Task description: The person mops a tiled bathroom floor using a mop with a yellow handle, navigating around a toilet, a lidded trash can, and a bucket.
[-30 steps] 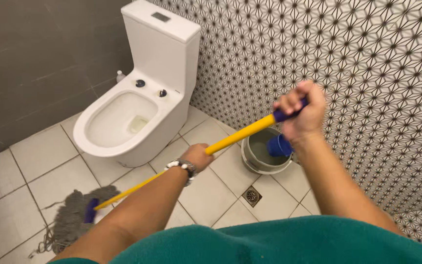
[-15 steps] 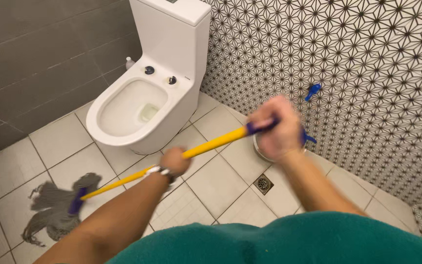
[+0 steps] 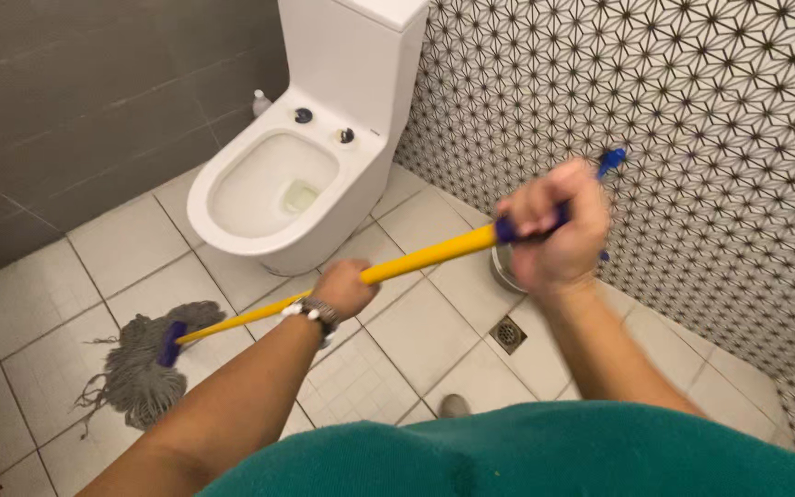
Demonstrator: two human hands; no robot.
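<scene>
Head view, looking down. We see a mop (image 3: 324, 290) with a long yellow shaft, a dark blue grip at its upper end and a blue collar at its lower end; the shaft runs on a slant from upper right down to lower left, crossing in front of the toilet (image 3: 269, 198); its head of grey strands (image 3: 135, 368) lies spread on the white-tiled floor (image 3: 66, 304), to the left of the bowl and well apart from the patterned wall (image 3: 692, 110).

The left hand (image 3: 347, 287) is closed around the yellow shaft near its middle, knuckles upward, with a beaded band (image 3: 316, 313) at the wrist; the forearm reaches forward and down. The right hand (image 3: 556, 225) is clenched over the blue grip at the upper end, held higher than the left and slightly blurred; its forearm rises from the green garment (image 3: 526, 456) at the lower edge.

Behind the right hand we glimpse the rim of a bucket (image 3: 501, 269), mostly hidden; a round floor drain (image 3: 509, 334) sits just below it; a small blue fitting (image 3: 611, 161) shows on the wall above the knuckles.
</scene>
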